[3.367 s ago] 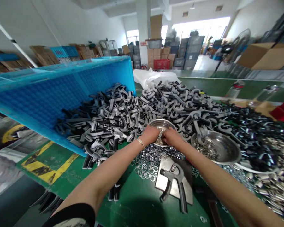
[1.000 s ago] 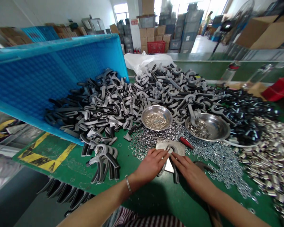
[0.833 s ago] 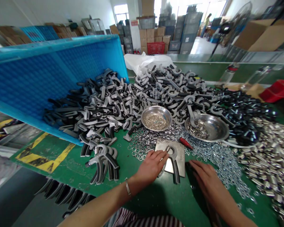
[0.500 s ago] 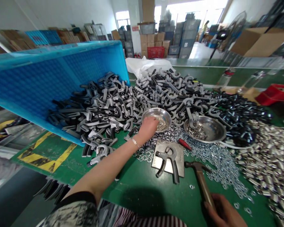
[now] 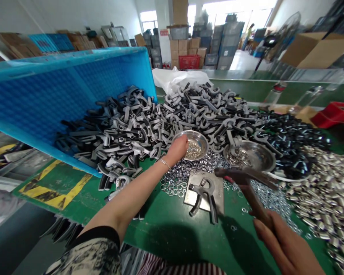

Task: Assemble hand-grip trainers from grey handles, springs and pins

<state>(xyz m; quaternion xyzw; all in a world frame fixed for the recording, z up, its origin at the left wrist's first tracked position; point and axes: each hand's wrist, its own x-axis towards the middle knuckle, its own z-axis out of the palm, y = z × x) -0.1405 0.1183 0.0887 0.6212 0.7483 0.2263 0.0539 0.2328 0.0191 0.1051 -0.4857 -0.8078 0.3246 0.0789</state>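
Observation:
My left hand (image 5: 178,148) reaches into a small steel bowl (image 5: 200,138) of tiny metal parts, fingers curled down among them. My right hand (image 5: 286,248) grips the wooden handle of a hammer (image 5: 246,181), whose head hangs above a grey-and-black hand gripper (image 5: 203,194). That gripper lies on a flat metal plate (image 5: 218,191) on the green table. Loose steel rings (image 5: 174,183) are scattered around the plate.
A tipped blue crate (image 5: 46,99) spills a big heap of grey and black handles (image 5: 137,122). A second steel bowl (image 5: 263,156) sits right of the first. Black parts (image 5: 295,141) and shiny metal sleeves (image 5: 329,187) pile at the right. Cardboard boxes and crates stand behind.
Both hands left the hand gripper on the plate. My left hand went to the small bowl. My right hand took the hammer and raised it over the plate.

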